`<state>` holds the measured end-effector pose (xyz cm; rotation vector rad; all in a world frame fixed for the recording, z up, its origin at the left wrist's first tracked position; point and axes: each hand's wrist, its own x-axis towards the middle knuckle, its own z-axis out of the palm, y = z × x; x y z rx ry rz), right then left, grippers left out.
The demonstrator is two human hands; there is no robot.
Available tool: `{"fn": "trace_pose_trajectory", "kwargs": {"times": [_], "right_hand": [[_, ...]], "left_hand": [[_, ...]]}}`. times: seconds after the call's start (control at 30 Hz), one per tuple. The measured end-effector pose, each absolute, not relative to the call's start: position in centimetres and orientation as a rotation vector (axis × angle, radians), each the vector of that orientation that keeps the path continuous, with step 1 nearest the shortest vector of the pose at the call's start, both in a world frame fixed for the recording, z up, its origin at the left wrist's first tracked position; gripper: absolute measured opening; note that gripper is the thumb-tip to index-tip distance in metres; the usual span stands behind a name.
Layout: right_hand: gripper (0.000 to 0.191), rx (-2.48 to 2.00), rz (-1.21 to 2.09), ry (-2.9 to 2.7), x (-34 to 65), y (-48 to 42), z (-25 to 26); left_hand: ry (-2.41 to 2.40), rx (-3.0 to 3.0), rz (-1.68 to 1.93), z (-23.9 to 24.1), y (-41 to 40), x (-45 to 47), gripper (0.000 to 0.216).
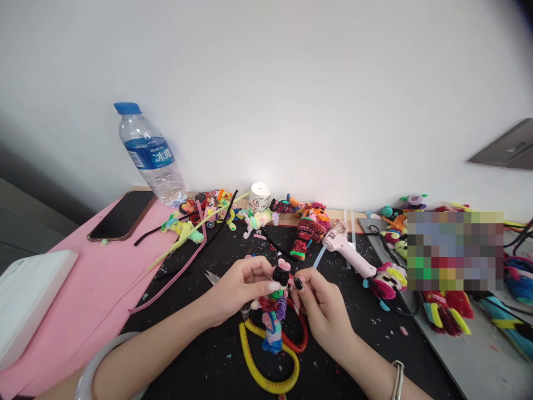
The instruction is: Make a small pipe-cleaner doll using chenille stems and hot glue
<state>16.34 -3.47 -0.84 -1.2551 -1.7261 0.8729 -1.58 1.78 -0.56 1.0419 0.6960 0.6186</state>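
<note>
black counter (208, 366) full of pipe-cleaner scraps. left hand (241, 286) and right hand (320, 308) hold a pipe-cleaner doll (273, 319) over the scissors (270, 385), each grip pinched on it. risk: doll's top piece could slip off; lit candle (260, 195) and glue gun (347, 250) near, burn hazard.

Well right of the fingers (310, 280), a blurred patch (454, 251) hides the clutter; scissors (212, 276) beside them vanish under the left hand (239, 289).

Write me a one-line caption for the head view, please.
Left hand and right hand pinch a multicoloured pipe-cleaner doll above a black mat, near a pink glue gun.
</note>
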Motion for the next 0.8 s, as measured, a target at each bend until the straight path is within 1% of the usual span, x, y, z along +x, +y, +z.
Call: {"fn": "trace_pose_trajectory", "kwargs": {"times": [0.37,0.53,0.8], "right_hand": [[0.016,-1.233,0.933,-1.652,16.26,-3.72,-0.91],[0.020,-1.263,0.985,-1.627,16.10,-3.57,-1.08],[0.022,-1.248,0.914,-1.646,15.58,-3.70,-1.00]], "left_hand": [[0.706,1.047,0.629,-0.46,1.67,-1.52,0.028],[0.699,1.056,0.637,-0.49,1.66,-1.57,0.026],[0.693,1.104,0.621,-0.53,1.60,-1.53,0.025]]}}
